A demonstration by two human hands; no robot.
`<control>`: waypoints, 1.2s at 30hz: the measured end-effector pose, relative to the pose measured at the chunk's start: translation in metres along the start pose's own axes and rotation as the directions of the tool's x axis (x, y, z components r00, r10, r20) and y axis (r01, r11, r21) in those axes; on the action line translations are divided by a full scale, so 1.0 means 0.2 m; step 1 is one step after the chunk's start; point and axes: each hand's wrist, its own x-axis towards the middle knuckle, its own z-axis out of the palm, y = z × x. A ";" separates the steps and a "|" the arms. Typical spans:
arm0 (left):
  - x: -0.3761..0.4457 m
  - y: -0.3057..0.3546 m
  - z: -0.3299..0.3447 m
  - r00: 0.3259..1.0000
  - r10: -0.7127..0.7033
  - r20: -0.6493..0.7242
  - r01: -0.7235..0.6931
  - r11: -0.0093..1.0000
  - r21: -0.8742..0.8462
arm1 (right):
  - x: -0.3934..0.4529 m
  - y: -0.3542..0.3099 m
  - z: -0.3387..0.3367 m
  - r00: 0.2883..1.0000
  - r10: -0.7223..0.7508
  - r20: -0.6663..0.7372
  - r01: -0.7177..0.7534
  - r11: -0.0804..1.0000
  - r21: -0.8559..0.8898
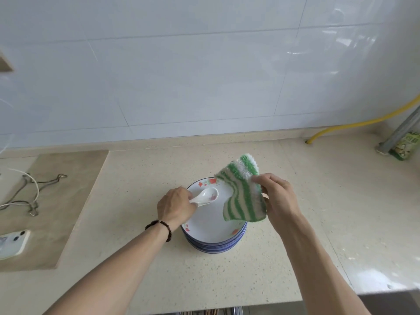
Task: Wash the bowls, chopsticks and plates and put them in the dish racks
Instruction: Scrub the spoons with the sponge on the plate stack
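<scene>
Desk edge: pale speckled desk (295, 201), its near edge at the bottom of the view; below that edge, dark thin tips of something too cut off to identify.
Phone: white phone (12, 243) lying flat at the near left, on a darker inset panel (68, 201) of the desk.
Plates: stack of plates (213, 233) with blue-striped rims and red flower prints, resting on the desk at centre; top plate white inside, holding nothing but the spoon's bowl above it.
Left hand: left hand (176, 206), beaded bracelet (160, 227) at the wrist, over the stack's left rim; fingers curled round the handle of a white ceramic spoon (208, 195).
Spoon: bowl end pointing right, over the top plate; touching the plate or just above it, cannot tell.
Right hand: right hand (279, 197) at the stack's right side, fingers and thumb pinching a green-and-white striped cloth (244, 194).
Cloth: held up in the air, hanging over the right part of the top plate.
Wire clips: bent metal wire pieces (36, 192) and a white cord (27, 178) on the inset panel, far left.
Far right: yellow hose (354, 125) rising from the desk, grey metal pipe (402, 126), green packet (406, 145) beside it.
Wall: white tiled wall (181, 64) behind.
</scene>
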 end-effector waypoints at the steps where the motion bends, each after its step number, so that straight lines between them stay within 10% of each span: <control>1: 0.00 0.00 -0.01 1.000 -0.003 -0.001 0.003 1.000 -0.019 | 0.01 0.00 0.01 0.999 0.017 -0.036 -0.017 1.000 -0.014; 14: -0.15 0.05 -0.24 0.991 0.116 0.065 -0.071 0.875 -0.479 | -0.07 0.05 0.23 0.993 0.099 -0.064 -0.086 0.979 0.187; 18: -0.23 0.07 -0.29 0.987 0.152 0.048 -0.108 0.857 -0.505 | -0.15 0.05 0.36 0.996 0.079 0.048 -0.092 0.920 0.381; 31: -0.37 -0.07 -0.44 0.940 0.330 -0.091 -0.336 0.838 -0.430 | -0.30 0.12 0.58 0.994 -0.085 0.071 0.070 0.980 0.186; 36: -0.37 -0.12 -0.46 0.948 0.302 -0.100 -0.317 0.867 -0.383 | -0.31 0.15 0.58 0.980 -0.054 0.189 -0.041 0.885 0.463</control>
